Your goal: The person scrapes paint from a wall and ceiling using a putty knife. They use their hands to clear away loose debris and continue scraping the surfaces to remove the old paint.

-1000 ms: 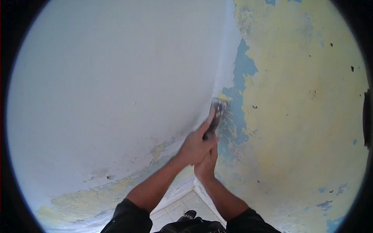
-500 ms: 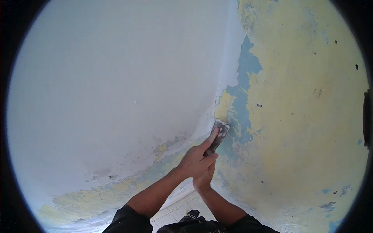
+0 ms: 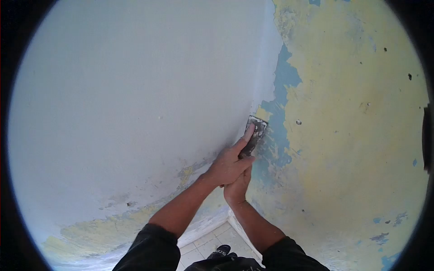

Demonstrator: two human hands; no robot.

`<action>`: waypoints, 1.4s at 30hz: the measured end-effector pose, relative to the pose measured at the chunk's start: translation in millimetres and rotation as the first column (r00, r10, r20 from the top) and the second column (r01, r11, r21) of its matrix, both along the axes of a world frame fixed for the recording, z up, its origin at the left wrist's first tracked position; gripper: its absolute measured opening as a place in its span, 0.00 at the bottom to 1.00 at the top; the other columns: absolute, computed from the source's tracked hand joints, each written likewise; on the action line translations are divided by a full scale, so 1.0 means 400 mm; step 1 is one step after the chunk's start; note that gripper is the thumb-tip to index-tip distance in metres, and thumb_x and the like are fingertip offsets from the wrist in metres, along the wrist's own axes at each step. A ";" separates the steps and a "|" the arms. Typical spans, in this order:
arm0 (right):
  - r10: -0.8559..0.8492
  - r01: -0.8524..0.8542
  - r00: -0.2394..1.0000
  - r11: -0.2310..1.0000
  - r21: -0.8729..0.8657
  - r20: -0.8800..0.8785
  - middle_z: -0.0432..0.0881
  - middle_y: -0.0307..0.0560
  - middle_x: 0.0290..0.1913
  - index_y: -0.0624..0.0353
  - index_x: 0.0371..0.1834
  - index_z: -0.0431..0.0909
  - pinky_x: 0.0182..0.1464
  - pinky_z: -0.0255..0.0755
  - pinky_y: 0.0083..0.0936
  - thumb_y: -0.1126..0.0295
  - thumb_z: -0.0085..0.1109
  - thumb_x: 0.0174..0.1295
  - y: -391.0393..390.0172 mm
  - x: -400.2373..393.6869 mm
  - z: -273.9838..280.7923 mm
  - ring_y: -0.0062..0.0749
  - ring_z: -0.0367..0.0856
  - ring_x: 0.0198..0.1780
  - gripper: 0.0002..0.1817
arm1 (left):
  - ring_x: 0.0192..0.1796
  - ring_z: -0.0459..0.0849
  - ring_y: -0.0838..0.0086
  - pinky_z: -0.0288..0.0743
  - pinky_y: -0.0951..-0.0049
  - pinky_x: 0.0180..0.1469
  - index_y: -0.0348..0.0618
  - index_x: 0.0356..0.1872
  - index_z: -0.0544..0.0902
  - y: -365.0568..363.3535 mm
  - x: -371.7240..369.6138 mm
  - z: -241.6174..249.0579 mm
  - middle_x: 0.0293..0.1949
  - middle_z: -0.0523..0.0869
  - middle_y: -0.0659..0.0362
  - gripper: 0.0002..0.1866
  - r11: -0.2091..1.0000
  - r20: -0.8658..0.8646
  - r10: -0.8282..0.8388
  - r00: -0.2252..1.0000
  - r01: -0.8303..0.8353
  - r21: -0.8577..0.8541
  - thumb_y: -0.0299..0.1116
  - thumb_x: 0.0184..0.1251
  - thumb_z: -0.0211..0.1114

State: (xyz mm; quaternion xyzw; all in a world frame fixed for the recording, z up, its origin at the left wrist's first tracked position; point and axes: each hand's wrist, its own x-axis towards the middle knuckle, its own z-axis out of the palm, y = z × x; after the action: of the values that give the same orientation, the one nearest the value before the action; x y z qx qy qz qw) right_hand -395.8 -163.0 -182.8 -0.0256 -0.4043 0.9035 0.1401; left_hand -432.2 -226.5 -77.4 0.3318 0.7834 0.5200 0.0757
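Observation:
A paint scraper [image 3: 255, 137], its broad blade smeared with white and dark residue, lies against the wall near the corner. Its front edge touches the yellow paint [image 3: 263, 113] beside a bared blue patch [image 3: 281, 128]. My left hand [image 3: 225, 166] is closed on the scraper, with the index finger stretched along the blade. Just below, my right hand [image 3: 237, 188] is wrapped round the lower end, partly under the left. The handle is mostly hidden by both hands.
The white wall [image 3: 135, 81] fills the left, with peeled yellow and grey patches low down. The yellow wall [image 3: 343, 135] on the right has small holes and chips. Below are white floor tiles [image 3: 205, 244] and a dark shoe [image 3: 221, 249]. A dark object [image 3: 426, 137] stands at the right edge.
Both hands and the scraper have moved upward along the corner. The blade now covers part of the yellow strip that showed above it before. The view has shifted slightly.

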 end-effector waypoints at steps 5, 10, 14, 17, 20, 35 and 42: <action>-0.168 0.160 0.961 0.986 -0.054 -0.218 0.71 0.50 0.67 0.56 0.74 0.59 0.66 0.71 0.32 0.62 0.46 0.81 -0.043 0.019 -0.110 0.33 0.73 0.66 0.23 | 0.70 0.74 0.45 0.64 0.64 0.71 0.63 0.84 0.46 -0.028 0.027 -0.110 0.71 0.73 0.40 0.46 0.999 -0.256 0.031 0.966 -0.040 -0.030 0.35 0.69 0.62; -0.172 0.314 0.906 0.886 0.342 -0.387 0.69 0.50 0.70 0.59 0.74 0.59 0.71 0.65 0.34 0.63 0.48 0.79 0.031 -0.047 0.022 0.35 0.70 0.69 0.24 | 0.65 0.78 0.39 0.69 0.63 0.67 0.60 0.84 0.45 0.031 -0.010 0.052 0.66 0.76 0.34 0.45 0.997 -0.179 0.061 0.982 -0.050 0.063 0.36 0.70 0.61; -0.110 0.144 0.919 0.988 0.062 -0.379 0.68 0.51 0.71 0.60 0.75 0.58 0.72 0.64 0.35 0.63 0.47 0.79 0.004 -0.052 0.064 0.38 0.69 0.71 0.25 | 0.74 0.72 0.49 0.60 0.66 0.74 0.60 0.84 0.48 -0.008 0.027 0.125 0.74 0.70 0.41 0.45 1.000 -0.008 0.015 1.000 -0.015 -0.024 0.35 0.69 0.62; -0.107 0.127 0.923 0.991 0.030 -0.369 0.68 0.49 0.71 0.58 0.75 0.59 0.72 0.65 0.34 0.64 0.47 0.79 -0.011 -0.015 0.001 0.36 0.69 0.71 0.25 | 0.74 0.72 0.51 0.61 0.67 0.74 0.61 0.84 0.49 -0.018 0.048 -0.033 0.74 0.71 0.42 0.45 1.000 -0.104 0.024 0.994 -0.025 -0.012 0.34 0.68 0.62; -0.126 0.132 0.926 0.991 -0.009 -0.356 0.67 0.47 0.71 0.57 0.75 0.59 0.71 0.66 0.32 0.65 0.47 0.79 -0.018 0.015 -0.046 0.34 0.69 0.71 0.25 | 0.75 0.71 0.56 0.62 0.67 0.74 0.62 0.84 0.49 0.007 0.022 -0.010 0.75 0.71 0.43 0.46 0.997 -0.033 0.032 0.999 -0.034 -0.074 0.33 0.67 0.63; -0.006 -0.009 0.976 0.998 -0.070 -0.216 0.71 0.50 0.67 0.56 0.73 0.60 0.59 0.76 0.37 0.64 0.49 0.77 -0.037 -0.001 0.069 0.38 0.76 0.63 0.24 | 0.65 0.79 0.57 0.65 0.69 0.70 0.64 0.84 0.49 -0.022 0.005 0.068 0.70 0.76 0.46 0.44 0.995 -0.012 0.031 0.999 -0.032 -0.096 0.35 0.70 0.61; -0.143 0.136 0.971 0.989 -0.050 -0.193 0.73 0.47 0.62 0.53 0.70 0.62 0.49 0.76 0.30 0.62 0.47 0.79 -0.036 0.006 0.061 0.33 0.78 0.55 0.20 | 0.64 0.79 0.56 0.66 0.68 0.68 0.65 0.84 0.49 -0.010 0.010 0.077 0.69 0.76 0.43 0.43 0.990 -0.077 0.021 0.997 -0.032 -0.137 0.36 0.70 0.60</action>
State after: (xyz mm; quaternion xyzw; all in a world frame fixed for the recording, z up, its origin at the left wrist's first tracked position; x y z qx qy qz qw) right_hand -393.4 -177.4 -158.3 0.0325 -0.3691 0.8968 0.2417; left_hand -428.2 -230.4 -46.6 0.3349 0.8242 0.4525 0.0618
